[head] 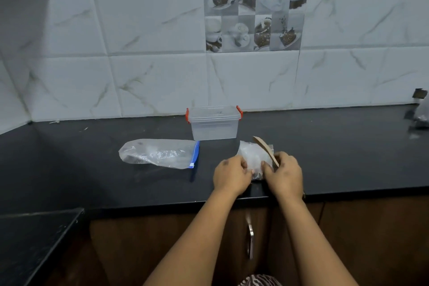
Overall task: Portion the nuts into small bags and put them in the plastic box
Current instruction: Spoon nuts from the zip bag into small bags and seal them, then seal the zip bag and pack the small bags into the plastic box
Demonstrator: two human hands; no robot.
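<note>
Head view: we are looking down at a black counter (92,169) against a white tiled wall (139,53), and both our hands are working at a small bag (251,158) lying near the front edge. Our left hand (231,175) is pinching the bag's near left edge with curled fingers, and our right hand (284,174) is pinching the near right edge — its fingers are also closing round the handle of a wooden spoon (265,150), whose bowl is pointing up and away, over the bag. Whether the small bag is holding any nuts we cannot tell; the plastic is too crumpled and blurred.

Just behind the small bag, a clear plastic box (214,124) with red clips is sitting with its lid on, close to the wall. To its left a big bag (159,153) with a blue zip strip is lying on its side, the zip end pointing toward the box; its contents are not plain from here.

At the far right edge of the counter something dark and shiny (421,115) is sitting, too blurred to name. Below the counter we are seeing brown cupboard doors (371,239) with a metal handle (250,237).
</note>
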